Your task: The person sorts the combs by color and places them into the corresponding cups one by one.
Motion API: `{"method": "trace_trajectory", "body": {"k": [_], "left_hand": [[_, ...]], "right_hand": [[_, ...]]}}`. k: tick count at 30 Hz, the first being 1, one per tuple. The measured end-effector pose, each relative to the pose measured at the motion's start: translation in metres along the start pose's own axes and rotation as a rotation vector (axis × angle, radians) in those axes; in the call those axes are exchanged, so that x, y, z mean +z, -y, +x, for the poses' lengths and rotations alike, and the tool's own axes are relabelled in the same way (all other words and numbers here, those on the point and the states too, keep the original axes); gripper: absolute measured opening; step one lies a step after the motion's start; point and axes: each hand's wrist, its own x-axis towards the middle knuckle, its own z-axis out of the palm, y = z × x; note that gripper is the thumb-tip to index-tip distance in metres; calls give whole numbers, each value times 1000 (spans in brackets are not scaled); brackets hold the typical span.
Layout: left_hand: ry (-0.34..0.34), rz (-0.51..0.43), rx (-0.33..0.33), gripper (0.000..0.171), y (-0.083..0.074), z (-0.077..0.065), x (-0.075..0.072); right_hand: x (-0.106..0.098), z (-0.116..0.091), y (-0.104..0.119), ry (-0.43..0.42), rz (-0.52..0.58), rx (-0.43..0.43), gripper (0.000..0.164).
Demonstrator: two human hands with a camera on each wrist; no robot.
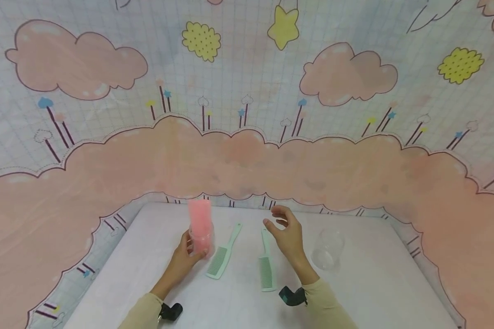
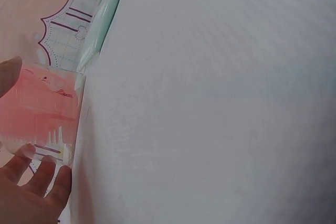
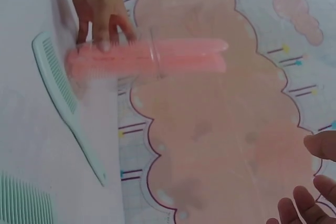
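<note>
My left hand grips a clear plastic cup at the table's left side, thumb and fingers around its wall. Long pink combs stand in this cup and stick up past its rim; in the right wrist view two pink lengths show side by side. My right hand is raised near the handle of a mint green comb, fingers loosely bent and nothing between them. Another mint green comb lies slanted beside the cup, handle pointing away from me.
A second clear cup stands to the right of my right hand. The white table ends at the back against a printed cloth with clouds and stars. Dark wrist mounts sit at both sleeves.
</note>
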Motion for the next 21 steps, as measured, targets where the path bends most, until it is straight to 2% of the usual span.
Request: {"method": "trace_trajectory", "body": {"k": [5, 14, 21], "left_hand": [[0, -3, 5, 95, 0, 2, 0], [-6, -10, -9, 94, -1, -1, 1], [-1, -19, -1, 94, -4, -2, -1]], "right_hand": [[-22, 1, -3, -13, -53, 37, 42], [-61, 1, -10, -85, -81, 19, 45], [-83, -3, -9, -135, -112, 40, 44]]}}
